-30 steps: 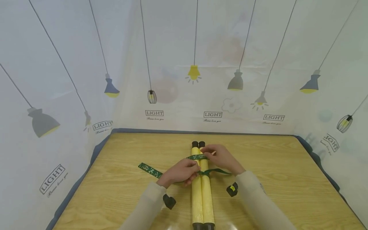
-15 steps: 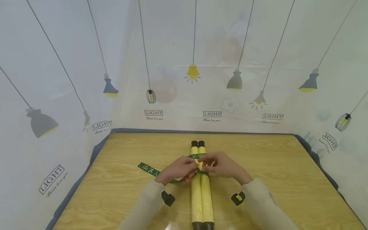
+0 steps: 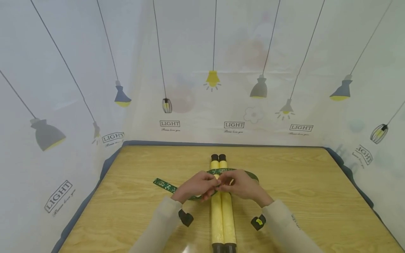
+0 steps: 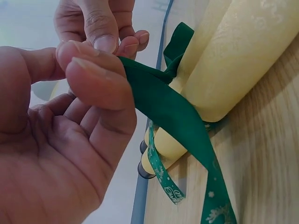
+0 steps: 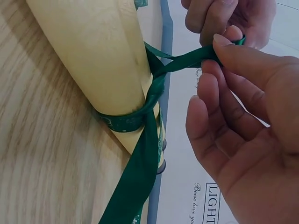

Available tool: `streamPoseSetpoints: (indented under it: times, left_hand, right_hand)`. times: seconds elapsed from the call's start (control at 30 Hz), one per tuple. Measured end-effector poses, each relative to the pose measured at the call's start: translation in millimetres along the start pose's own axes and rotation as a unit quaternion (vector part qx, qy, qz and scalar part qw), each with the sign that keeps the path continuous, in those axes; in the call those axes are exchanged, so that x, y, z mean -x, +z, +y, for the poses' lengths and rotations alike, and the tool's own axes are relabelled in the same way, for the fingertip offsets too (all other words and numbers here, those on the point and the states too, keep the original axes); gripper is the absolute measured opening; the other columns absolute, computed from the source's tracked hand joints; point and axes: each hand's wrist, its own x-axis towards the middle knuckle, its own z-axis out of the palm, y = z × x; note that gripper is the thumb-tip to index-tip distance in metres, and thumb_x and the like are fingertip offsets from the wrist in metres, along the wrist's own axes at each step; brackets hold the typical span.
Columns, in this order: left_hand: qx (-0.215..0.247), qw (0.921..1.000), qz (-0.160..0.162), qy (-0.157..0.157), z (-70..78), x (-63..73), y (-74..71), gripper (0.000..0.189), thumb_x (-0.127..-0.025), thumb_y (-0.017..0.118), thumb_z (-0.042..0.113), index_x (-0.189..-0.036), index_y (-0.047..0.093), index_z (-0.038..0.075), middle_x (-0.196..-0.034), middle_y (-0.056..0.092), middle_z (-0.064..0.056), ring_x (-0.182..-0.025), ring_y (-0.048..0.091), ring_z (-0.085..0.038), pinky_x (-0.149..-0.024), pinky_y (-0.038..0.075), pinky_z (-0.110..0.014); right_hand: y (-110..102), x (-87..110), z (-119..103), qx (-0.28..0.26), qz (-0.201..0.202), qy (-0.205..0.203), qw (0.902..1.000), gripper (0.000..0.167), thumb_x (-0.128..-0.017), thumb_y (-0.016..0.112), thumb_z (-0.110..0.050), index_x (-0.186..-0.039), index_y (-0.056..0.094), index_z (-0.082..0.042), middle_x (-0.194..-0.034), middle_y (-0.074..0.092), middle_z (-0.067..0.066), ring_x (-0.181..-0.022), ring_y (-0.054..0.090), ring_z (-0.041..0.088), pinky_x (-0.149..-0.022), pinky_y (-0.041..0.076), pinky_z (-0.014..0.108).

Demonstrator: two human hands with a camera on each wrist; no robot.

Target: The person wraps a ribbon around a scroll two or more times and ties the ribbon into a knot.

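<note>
Two pale yellow tubes with black ends (image 3: 221, 218) lie side by side on the table. A green patterned ribbon (image 5: 124, 123) wraps round them, and its strands cross and twist on top. Above the tubes, my left hand (image 3: 196, 186) pinches the ribbon (image 4: 163, 109) between thumb and finger. My right hand (image 3: 242, 184) meets it fingertip to fingertip and pinches a twisted ribbon strand, as the right wrist view shows. One printed ribbon tail sticks out to the left of my left hand; a loop curves out behind my right hand. In the head view the fingers cover the crossing.
The wooden table (image 3: 142, 168) extends on both sides of the tubes. Behind it hangs a white backdrop (image 3: 202, 105) printed with lamps. Each wrist wears a black camera mount (image 3: 186, 218). A blue edge (image 3: 164, 143) runs along the table's back.
My right hand has come back left and nearer to meet my left hand, which stays almost in place. A ribbon loop now shows beyond the right hand.
</note>
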Motion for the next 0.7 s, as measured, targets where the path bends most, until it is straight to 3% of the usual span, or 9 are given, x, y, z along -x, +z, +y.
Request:
streamPoseSetpoints:
  times: [0.33, 0.5, 0.7]
  left_hand:
    - [-0.019, 0.9998, -0.001, -0.006, -1.0, -1.1, -5.2, 0.046, -0.109, 0.050, 0.033, -0.098, 0.065, -0.008, -0.060, 0.052, 0.001, -0.049, 0.048, -0.016, -0.049, 0.046, -0.036]
    - [-0.063, 0.9965, 0.054, -0.003, -2.6, -1.9, -17.9, 0.044, -0.108, 0.053, 0.037, -0.100, 0.069, -0.004, -0.070, 0.061, -0.006, -0.061, 0.057, -0.019, -0.056, 0.054, -0.036]
    - [-0.104, 0.9878, 0.115, -0.014, -9.1, -4.9, -30.6, 0.027, -0.104, 0.061, 0.029, -0.111, 0.073, 0.005, -0.104, 0.072, -0.012, -0.092, 0.067, -0.032, -0.073, 0.059, -0.040]
  right_hand:
    - [1.4, 0.3, -0.1, 0.010, 0.019, -0.003, 0.9998, 0.006, -0.097, 0.073, -0.028, -0.100, 0.077, -0.024, -0.092, 0.076, -0.009, -0.077, 0.064, 0.006, -0.066, 0.054, 0.023]
    - [1.9, 0.3, -0.4, 0.011, 0.024, -0.007, 0.9996, 0.005, -0.097, 0.073, -0.026, -0.095, 0.075, -0.022, -0.087, 0.073, -0.009, -0.077, 0.064, 0.004, -0.068, 0.055, 0.024]
    - [4.0, 0.9, -1.3, 0.018, 0.020, -0.007, 0.9996, 0.005, -0.097, 0.073, -0.026, -0.094, 0.073, -0.022, -0.087, 0.071, -0.010, -0.079, 0.065, 0.005, -0.072, 0.055, 0.023]
